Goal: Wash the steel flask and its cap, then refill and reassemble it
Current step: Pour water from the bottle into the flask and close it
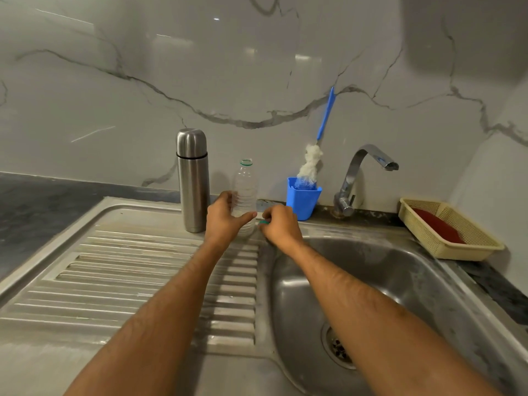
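Note:
The steel flask [193,181] stands upright with its cap on at the back of the drainboard. Just to its right stands a clear plastic bottle [244,190] with an open neck and a green ring. My left hand [225,221] grips the lower part of this bottle, thumb across its front. To the right of the bottle's base, my right hand [281,225] pinches a small green bottle cap [264,222] low over the sink's back rim.
A blue cup [303,202] holds a bottle brush [313,164] with a blue handle against the marble wall. The tap [363,172] arches over the steel sink basin [371,281]. A cream basket [454,247] with a red scrubber sits at right. The ribbed drainboard [128,270] spreads to the left.

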